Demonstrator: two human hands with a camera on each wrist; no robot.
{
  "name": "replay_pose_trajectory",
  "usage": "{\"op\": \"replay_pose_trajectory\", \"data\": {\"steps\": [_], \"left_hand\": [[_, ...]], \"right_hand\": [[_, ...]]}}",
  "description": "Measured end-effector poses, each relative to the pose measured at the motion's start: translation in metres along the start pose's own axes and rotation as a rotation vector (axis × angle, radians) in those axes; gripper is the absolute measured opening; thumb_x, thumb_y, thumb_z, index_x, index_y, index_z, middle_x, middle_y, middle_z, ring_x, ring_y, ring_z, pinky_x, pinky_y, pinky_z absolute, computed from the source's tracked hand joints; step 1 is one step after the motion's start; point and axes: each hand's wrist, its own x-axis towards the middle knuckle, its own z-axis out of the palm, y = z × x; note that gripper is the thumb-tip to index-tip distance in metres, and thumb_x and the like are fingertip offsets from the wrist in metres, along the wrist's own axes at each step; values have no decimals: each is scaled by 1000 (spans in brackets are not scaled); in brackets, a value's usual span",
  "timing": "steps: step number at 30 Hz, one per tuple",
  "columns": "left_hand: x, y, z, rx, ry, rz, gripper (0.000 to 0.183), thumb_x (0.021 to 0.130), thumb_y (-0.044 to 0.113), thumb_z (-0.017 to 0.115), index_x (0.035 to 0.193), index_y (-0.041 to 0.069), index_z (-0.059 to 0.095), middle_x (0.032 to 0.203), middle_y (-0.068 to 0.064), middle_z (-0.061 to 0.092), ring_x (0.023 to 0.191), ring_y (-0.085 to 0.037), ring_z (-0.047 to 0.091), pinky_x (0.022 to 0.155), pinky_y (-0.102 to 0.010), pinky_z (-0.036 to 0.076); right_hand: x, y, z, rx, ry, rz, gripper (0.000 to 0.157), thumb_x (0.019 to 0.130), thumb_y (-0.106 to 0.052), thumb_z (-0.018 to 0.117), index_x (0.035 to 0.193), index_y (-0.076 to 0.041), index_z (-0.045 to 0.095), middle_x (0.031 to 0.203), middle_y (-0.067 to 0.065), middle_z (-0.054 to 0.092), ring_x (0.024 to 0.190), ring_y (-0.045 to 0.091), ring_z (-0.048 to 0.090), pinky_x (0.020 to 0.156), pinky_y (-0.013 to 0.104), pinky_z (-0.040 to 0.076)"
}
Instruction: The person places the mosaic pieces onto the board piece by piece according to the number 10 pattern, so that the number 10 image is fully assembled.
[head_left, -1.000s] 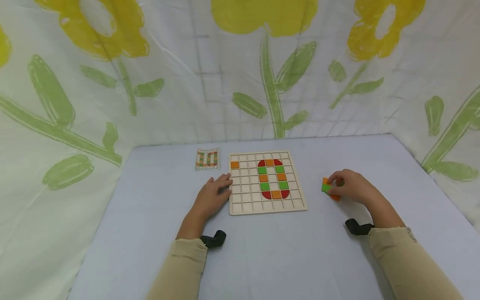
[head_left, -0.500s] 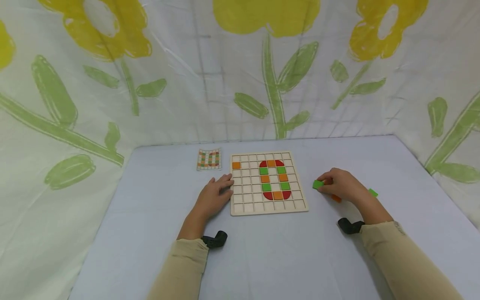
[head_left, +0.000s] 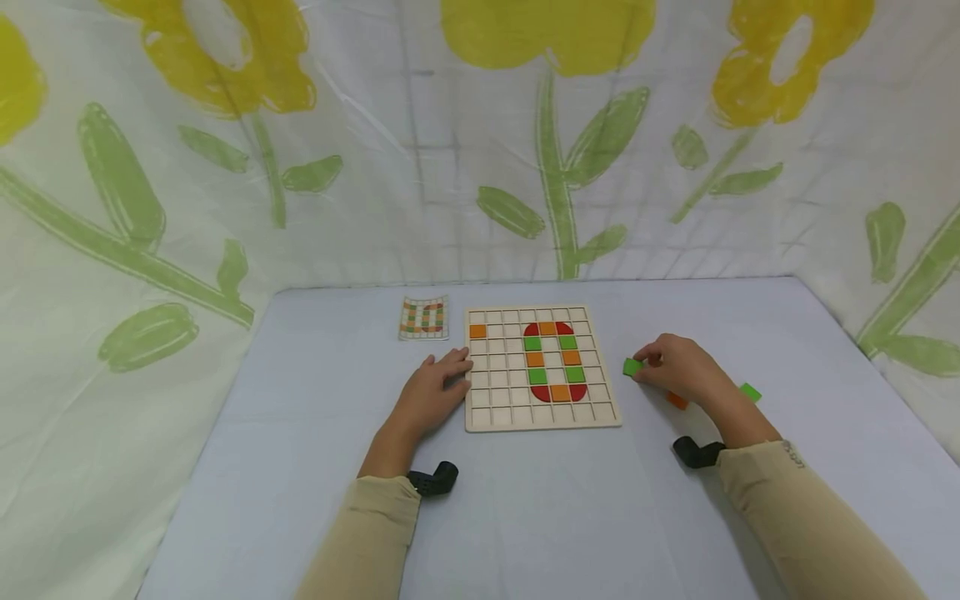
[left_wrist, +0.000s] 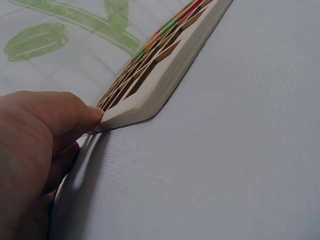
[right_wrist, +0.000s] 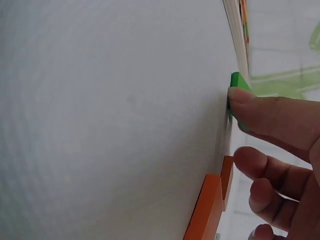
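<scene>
White table (head_left: 570,517), flowered cloth (head_left: 360,192), our left hand (head_left: 429,396) touching the board (head_left: 498,379), thumb and fingers apart, our right hand (head_left: 681,367) pinching a green tile (head_left: 632,367), orange tiles (right_wrist: 206,206) near

We count one left hand (head_left: 433,392), one right hand (head_left: 678,365), one grid board (head_left: 498,379) and, at its ten o'clock, one patterned card (head_left: 423,317). On the board we see four red tiles (head_left: 540,394), four green tiles (head_left: 537,377) and five orange tiles (head_left: 477,331). Off it, towards three o'clock, we find two loose green tiles (head_left: 750,392) and at least two loose orange tiles (right_wrist: 206,207).
</scene>
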Motion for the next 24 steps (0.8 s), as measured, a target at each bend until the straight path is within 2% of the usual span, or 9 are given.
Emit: {"op": "replay_pose_trajectory", "data": {"steps": [7, 11, 16, 20, 24], "left_hand": [[-1, 2, -2, 1, 9, 18, 40, 96, 21, 63, 133, 9, 62, 150, 3, 47, 142, -15, 41, 126, -39, 17], [-2, 3, -2, -5, 14, 18, 39, 95, 21, 64, 133, 8, 62, 150, 3, 48, 141, -15, 41, 126, -39, 17], [-2, 2, -1, -13, 13, 23, 39, 95, 20, 64, 132, 7, 63, 150, 1, 48, 141, -17, 42, 126, -40, 17], [-1, 1, 0, -11, 14, 23, 38, 95, 20, 64, 132, 8, 63, 150, 2, 48, 141, -16, 42, 126, -39, 17], [-1, -1, 2, -12, 17, 18, 39, 95, 20, 64, 132, 8, 63, 150, 3, 48, 141, -15, 42, 126, -38, 16]], "right_hand": [[1, -3, -1, -54, -34, -28, 41, 88, -27, 73, 119, -2, 70, 90, 8, 59, 81, 21, 51, 65, 29, 44], [1, -3, 0, -55, -22, -41, 40, 86, -29, 75, 116, -2, 71, 91, 7, 60, 82, 21, 51, 66, 29, 44], [2, -6, 0, -91, 4, -84, 33, 88, -24, 73, 112, -2, 72, 89, 7, 62, 79, 21, 52, 66, 30, 46], [8, -19, -7, -114, 47, -101, 30, 89, -22, 71, 112, -2, 72, 87, 7, 61, 76, 21, 51, 62, 30, 44], [23, -46, -11, -100, 80, -139, 30, 90, -24, 71, 114, -5, 71, 88, 7, 60, 75, 22, 51, 57, 29, 43]]}}
